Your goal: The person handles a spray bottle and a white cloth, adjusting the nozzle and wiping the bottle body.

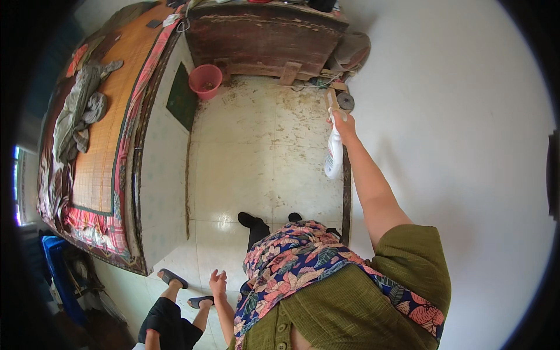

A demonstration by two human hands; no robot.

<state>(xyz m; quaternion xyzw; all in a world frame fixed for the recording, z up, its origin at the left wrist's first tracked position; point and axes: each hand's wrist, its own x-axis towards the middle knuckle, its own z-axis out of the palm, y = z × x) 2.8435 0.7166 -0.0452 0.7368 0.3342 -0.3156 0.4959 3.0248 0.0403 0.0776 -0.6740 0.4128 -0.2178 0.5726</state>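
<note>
With the arm stretched forward along the wall, my right hand (345, 127) grips a white plastic spray bottle (334, 157) by its neck and trigger head. The bottle hangs above the floor with its base towards me. Whether a finger presses the trigger is hidden. Low at my side, my left hand (218, 282) is empty, its fingers loosely bent and apart. Brown dirt and debris (302, 109) are scattered over the pale tiled floor (232, 175), thickest near the dark wooden cabinet (262, 39). Just beyond the bottle lie a cardboard piece (331, 98) and a grey round roll (345, 101).
A pink plastic bin (205, 82) stands between the cabinet and a raised bed (162, 175) with a woven mat (98, 175) and crumpled clothes (81, 113). At my left another person (168, 319) stands in dark slippers. The white wall (459, 153) runs close along my right.
</note>
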